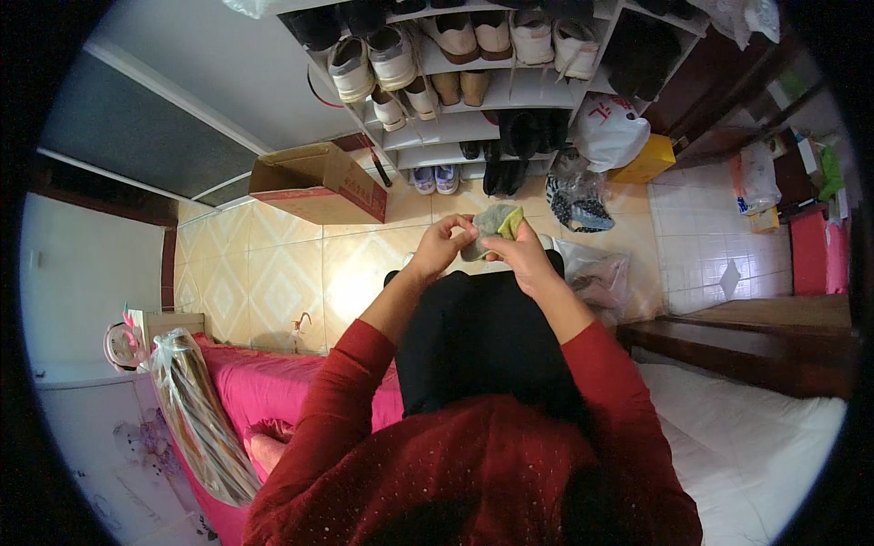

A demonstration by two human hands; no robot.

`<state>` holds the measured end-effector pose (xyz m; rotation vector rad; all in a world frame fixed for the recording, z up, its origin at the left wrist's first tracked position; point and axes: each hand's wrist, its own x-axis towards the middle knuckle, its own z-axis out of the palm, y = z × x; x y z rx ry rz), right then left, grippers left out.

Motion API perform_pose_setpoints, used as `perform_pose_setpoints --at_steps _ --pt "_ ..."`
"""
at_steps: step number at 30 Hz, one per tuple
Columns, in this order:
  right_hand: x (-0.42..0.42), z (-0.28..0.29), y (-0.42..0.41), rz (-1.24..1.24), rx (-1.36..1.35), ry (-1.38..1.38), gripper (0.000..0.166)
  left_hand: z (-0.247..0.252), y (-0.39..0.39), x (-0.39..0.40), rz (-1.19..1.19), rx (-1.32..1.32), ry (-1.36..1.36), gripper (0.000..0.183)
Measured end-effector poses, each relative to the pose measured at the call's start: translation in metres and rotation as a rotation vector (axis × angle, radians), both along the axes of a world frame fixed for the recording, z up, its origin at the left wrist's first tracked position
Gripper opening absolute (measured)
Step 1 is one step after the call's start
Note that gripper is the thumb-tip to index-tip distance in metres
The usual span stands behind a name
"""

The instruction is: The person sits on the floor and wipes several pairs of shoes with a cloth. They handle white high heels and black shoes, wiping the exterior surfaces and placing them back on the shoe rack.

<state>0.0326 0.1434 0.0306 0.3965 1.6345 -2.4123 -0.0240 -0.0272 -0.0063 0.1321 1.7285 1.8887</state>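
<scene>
A small grey and yellow-green piece of folded cloth (489,224) is held up above my knees. My right hand (524,251) grips it from the right, the thumb lying across its lower part. At the left edge of the fabric, my left hand (445,244) pinches with thumb and index finger. What lies between those fingertips is too small to make out. Black trousers (478,341) cover my lap below.
Ahead stands a white shoe rack (471,126) with several shoes. An open cardboard box (317,184) sits on the tiled floor (283,273). Plastic bags (611,133) lie to the right, near a dark wooden bench (744,341). Pink bedding (273,375) is at left.
</scene>
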Motion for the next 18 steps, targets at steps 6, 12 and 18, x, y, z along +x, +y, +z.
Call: perform_pose_setpoints --at_steps 6,12,18 --pt "0.013 0.001 0.01 -0.13 0.326 0.004 0.027 0.036 -0.005 0.023 0.227 -0.058 0.095 0.015" --pt "-0.01 -0.003 0.027 -0.185 0.236 0.12 0.014 0.029 -0.016 0.012 0.204 0.283 -0.123 0.021" --pt "-0.019 0.063 0.016 -0.261 0.425 0.421 0.022 0.096 -0.001 0.046 0.039 0.054 0.064 0.074"
